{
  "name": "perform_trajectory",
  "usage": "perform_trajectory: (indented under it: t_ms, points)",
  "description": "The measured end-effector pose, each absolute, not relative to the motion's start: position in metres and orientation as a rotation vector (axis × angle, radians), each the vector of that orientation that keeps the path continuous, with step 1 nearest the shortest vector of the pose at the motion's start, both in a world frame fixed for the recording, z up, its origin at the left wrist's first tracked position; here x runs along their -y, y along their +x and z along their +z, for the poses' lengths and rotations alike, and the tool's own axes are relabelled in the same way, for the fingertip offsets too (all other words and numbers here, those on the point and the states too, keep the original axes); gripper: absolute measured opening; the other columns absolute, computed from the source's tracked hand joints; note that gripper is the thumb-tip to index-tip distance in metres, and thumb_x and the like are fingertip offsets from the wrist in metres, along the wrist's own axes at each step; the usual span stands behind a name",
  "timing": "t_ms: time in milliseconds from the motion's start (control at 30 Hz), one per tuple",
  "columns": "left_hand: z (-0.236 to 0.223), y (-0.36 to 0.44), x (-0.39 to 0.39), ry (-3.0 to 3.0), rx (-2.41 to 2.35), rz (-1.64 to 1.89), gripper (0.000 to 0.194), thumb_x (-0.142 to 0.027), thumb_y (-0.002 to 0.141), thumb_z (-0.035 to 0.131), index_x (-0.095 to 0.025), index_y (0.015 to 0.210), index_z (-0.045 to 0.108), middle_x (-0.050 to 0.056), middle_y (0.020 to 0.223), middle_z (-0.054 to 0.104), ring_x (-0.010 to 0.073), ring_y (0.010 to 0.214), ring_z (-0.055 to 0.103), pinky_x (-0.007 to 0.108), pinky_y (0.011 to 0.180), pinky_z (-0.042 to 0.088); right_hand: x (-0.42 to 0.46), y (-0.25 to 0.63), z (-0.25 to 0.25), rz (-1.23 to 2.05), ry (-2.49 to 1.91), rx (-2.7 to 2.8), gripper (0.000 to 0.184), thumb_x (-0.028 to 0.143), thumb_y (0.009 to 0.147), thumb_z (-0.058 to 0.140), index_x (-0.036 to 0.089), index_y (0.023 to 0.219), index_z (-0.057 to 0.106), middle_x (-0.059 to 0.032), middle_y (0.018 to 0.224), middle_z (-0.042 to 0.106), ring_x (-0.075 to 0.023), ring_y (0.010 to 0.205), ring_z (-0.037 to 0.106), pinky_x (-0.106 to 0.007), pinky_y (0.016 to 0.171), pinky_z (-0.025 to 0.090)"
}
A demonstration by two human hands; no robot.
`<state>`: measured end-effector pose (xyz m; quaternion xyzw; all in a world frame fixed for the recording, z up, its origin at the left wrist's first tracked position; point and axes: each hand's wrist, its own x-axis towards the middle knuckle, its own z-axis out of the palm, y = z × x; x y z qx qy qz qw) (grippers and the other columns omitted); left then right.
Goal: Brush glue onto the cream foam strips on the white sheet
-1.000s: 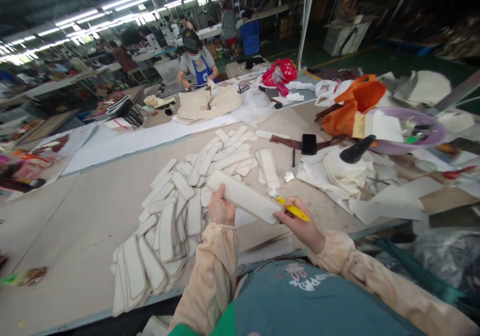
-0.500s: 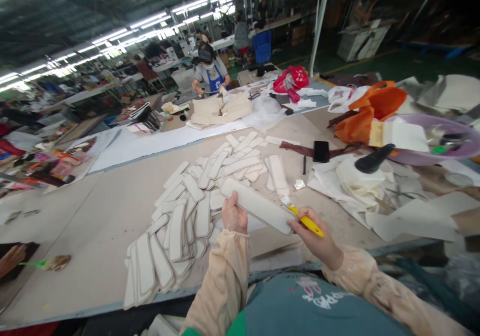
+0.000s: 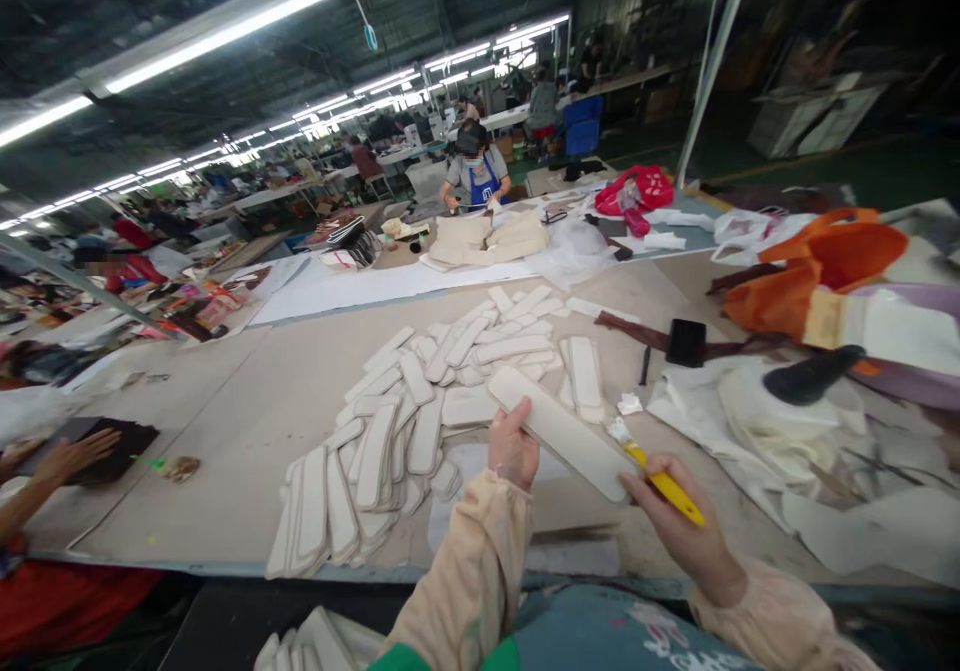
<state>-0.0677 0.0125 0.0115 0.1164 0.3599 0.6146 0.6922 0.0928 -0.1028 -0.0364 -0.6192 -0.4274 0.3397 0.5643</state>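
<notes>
A long cream strip with rounded ends (image 3: pixel 566 436) is held up at a slant between my two hands. My left hand (image 3: pixel 515 443) grips it near its upper left end, thumb on top. At the lower right end, my right hand (image 3: pixel 679 511) pinches the strip and also holds a brush with a yellow handle (image 3: pixel 671 491). White stuff coats the brush's bristles, which point up and left. Left of my hands lies a large heap of similar cream strips (image 3: pixel 375 451). Two or so more strips (image 3: pixel 583 376) lie just behind the held one.
Right of my hands are a black phone (image 3: pixel 686 342), a crumpled white scrap (image 3: pixel 628 404), a white bag (image 3: pixel 750 371) and an orange bag (image 3: pixel 817 271). At the left, a co-worker's hand (image 3: pixel 82 454) rests on dark sheets. Another person (image 3: pixel 480 176) works across the table.
My view has swung to the left, so the table's things appear farther right. Both hands keep hold of the strip, and the brush stays in my right hand. More of the co-worker at left shows.
</notes>
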Motion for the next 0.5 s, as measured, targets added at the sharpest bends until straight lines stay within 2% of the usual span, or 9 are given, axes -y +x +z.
perform_trajectory:
  t_ms: [233,500]
  points:
    - [0.002,-0.042,0.013,0.296,-0.8,1.295,0.024,-0.007,0.064,0.069,-0.013,0.087,0.062,0.008,0.088,0.07,0.0164,0.084,0.065,0.031,0.088,0.049,0.108,0.109,-0.034,0.832,-1.466,0.989,0.038,0.047,0.07,0.068,0.024,0.083,0.042,0.0059,0.061,0.048,-0.0133,0.053,0.049,-0.024,0.049,0.042]
    - [0.003,-0.027,0.027,0.304,-0.838,1.305,0.025,-0.009,0.065,0.069,-0.014,0.089,0.062,0.007,0.088,0.07,0.0168,0.084,0.065,0.032,0.087,0.05,0.119,0.129,-0.037,0.812,-1.431,1.012,0.036,0.044,0.07,0.069,0.024,0.084,0.043,0.0054,0.062,0.047,-0.0132,0.053,0.048,-0.025,0.05,0.043]
